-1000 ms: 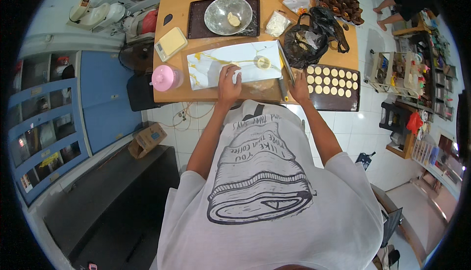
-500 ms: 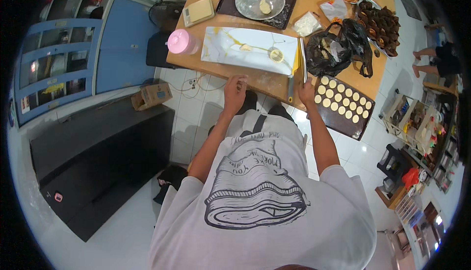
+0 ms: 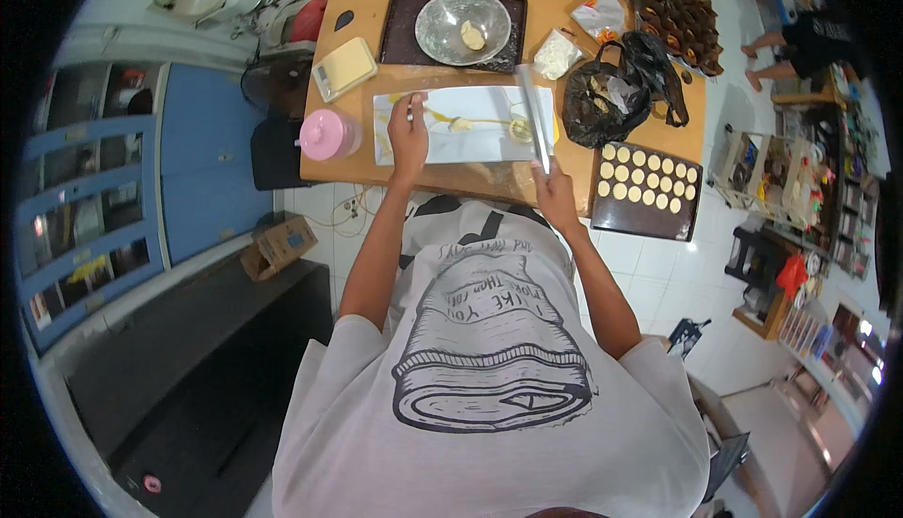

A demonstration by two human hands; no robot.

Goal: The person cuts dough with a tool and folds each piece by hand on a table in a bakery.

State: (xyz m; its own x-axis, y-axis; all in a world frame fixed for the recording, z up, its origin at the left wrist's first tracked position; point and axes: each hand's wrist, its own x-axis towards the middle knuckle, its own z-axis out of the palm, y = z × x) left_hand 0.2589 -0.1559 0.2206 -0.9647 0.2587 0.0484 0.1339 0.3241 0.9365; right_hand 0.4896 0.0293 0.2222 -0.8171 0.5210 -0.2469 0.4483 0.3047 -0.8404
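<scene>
My right hand (image 3: 555, 189) is closed round the lower end of a long silvery rod (image 3: 534, 118), which stands out over the right end of a white patterned board (image 3: 480, 151). My left hand (image 3: 408, 142) is closed over the board's left part. A small whitish spot shows at its fingers, too small to name. On the board lie a small piece of pale dough (image 3: 459, 125) and a round pale piece (image 3: 519, 129) beside the rod. A dark tray (image 3: 640, 217) right of my right hand carries rows of pale dough rounds (image 3: 638, 176).
A metal bowl (image 3: 433, 33) with dough stands on a dark tray (image 3: 400, 24) behind the board. At left are a kitchen scale (image 3: 346, 68) and a pink jug (image 3: 326, 134). Black plastic bags (image 3: 593, 109), a white bag (image 3: 557, 54) and brown cups (image 3: 687, 29) occupy the right.
My left hand has moved forward and left from the table's front edge onto the board. The right hand has lifted the rod and tilted it leftward over the board's right end.
</scene>
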